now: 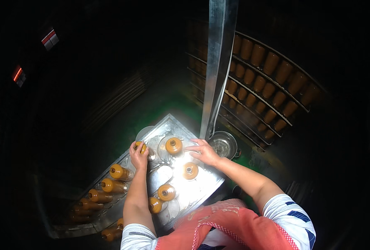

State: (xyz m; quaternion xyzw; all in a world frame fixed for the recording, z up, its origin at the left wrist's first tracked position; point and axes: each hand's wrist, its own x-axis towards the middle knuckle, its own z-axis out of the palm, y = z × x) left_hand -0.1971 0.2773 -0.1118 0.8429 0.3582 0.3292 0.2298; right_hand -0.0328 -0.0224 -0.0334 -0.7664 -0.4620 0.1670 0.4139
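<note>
My left hand (139, 159) grips a glossy amber-brown bottle (141, 146) near its top, at the far left edge of a metal table (210, 185). My right hand (203, 152) is over the table's right side, fingers spread, holding nothing. Just left of its fingertips a second amber bottle (173, 146) stands upright on a round plate. Below that hand, under bright glare, stands another bottle (190, 171). Two more, an upright bottle (166, 192) and its neighbour (155, 205), are close together by the table's near side.
Several matching bottles (114, 186) line a curved track running down on the left. A metal post (219, 62) rises beyond the table, with a metal basin (224, 145) at its foot. Racks (260, 79) of brown jars fill the far right. The floor (122, 137) is green.
</note>
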